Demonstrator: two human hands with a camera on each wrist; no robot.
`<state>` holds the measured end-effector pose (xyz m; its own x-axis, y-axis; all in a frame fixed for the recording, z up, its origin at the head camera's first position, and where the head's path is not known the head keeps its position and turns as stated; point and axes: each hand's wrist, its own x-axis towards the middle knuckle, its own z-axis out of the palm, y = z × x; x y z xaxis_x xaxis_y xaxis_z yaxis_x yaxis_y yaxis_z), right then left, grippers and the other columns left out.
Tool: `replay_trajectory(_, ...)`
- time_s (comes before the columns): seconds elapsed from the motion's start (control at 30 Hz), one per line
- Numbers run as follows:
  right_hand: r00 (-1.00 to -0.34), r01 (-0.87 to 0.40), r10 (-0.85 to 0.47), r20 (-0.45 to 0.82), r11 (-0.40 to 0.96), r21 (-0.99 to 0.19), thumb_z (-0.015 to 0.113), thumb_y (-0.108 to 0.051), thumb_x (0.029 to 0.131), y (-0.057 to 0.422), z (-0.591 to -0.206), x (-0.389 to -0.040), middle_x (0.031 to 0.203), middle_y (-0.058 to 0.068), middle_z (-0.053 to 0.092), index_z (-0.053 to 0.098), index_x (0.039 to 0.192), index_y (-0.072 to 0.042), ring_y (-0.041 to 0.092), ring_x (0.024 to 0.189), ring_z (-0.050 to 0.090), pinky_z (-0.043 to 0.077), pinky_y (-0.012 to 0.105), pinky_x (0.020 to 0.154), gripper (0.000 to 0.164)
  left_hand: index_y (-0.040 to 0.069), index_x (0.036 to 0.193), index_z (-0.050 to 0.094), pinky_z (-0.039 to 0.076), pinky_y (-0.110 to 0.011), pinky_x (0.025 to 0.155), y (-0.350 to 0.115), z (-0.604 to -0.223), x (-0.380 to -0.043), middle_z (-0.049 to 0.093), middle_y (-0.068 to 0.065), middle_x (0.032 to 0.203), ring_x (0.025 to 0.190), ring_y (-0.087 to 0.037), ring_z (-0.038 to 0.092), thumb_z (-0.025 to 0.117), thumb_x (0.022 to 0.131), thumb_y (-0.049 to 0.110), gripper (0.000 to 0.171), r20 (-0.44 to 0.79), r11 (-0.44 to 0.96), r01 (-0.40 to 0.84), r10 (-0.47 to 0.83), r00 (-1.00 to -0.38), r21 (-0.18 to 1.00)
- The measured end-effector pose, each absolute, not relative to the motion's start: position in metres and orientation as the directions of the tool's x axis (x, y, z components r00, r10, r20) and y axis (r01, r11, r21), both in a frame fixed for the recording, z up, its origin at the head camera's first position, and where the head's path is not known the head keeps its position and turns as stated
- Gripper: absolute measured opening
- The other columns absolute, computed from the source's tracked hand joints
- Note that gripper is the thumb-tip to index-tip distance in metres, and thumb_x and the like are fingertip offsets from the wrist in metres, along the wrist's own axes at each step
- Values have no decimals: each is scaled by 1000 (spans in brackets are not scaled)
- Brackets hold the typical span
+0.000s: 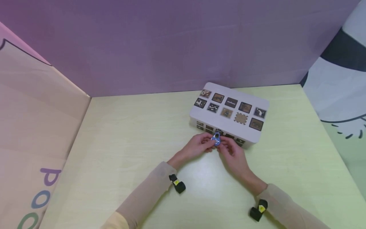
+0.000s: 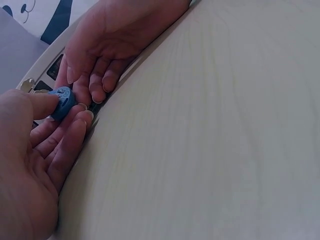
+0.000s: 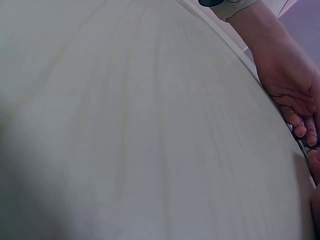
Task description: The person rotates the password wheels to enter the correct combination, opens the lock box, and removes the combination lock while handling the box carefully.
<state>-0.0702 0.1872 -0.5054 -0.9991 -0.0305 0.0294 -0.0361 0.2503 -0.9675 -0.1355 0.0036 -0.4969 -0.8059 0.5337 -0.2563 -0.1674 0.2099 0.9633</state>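
Note:
A small blue padlock (image 1: 216, 140) with a metal shackle is held up at the front side of a white box (image 1: 231, 111) with small square pictures on it. My left hand (image 1: 198, 146) pinches the padlock, its thumb lying across the blue face and its fingers beneath, as the left wrist view shows. From the other side my right hand (image 1: 234, 159) reaches in with bent fingers, its fingertips at the padlock's right edge. In the left wrist view the shackle (image 2: 28, 85) points toward the box. The right wrist view shows the left hand (image 3: 295, 75) at its edge; the padlock is hidden there.
The box stands slantwise on the pale wooden table (image 1: 125, 136), near its back edge. A purple wall panel (image 1: 160, 47) rises behind, with printed panels at left and right. Each sleeve carries a black strap with a small camera (image 1: 178, 183).

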Motion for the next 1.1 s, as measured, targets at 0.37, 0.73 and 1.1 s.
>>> replay_trajectory(0.37, -999, -41, -28, 35, 251, -967, 59, -10, 105, 187, -505, -70, 114, 17, 70, 59, 135, -2, 22, 97, 67, 59, 20, 86, 32, 4, 120, 66, 62, -29, 81, 3, -496, -135, 72, -7, 101, 85, -16, 68, 64, 104, 20, 24, -256, 214, -166, 527, -810, 963)
replay_trajectory(0.73, -999, -51, -30, 45, 270, -961, 57, -7, 105, 187, -508, -70, 116, 18, 70, 56, 138, 1, 22, 98, 67, 59, 19, 86, 34, 4, 119, 66, 62, -29, 79, 4, -499, -136, 72, -6, 99, 83, -16, 67, 62, 104, 21, 23, -244, 223, -144, 526, -815, 964)
replay_trajectory(1.1, -999, -38, -30, 32, 243, -969, 59, -11, 105, 188, -508, -71, 114, 16, 70, 59, 135, -2, 24, 98, 67, 59, 20, 87, 31, 2, 124, 64, 63, -28, 81, 2, -498, -137, 72, -8, 102, 85, -15, 68, 61, 105, 16, 24, -249, 206, -159, 554, -795, 966)
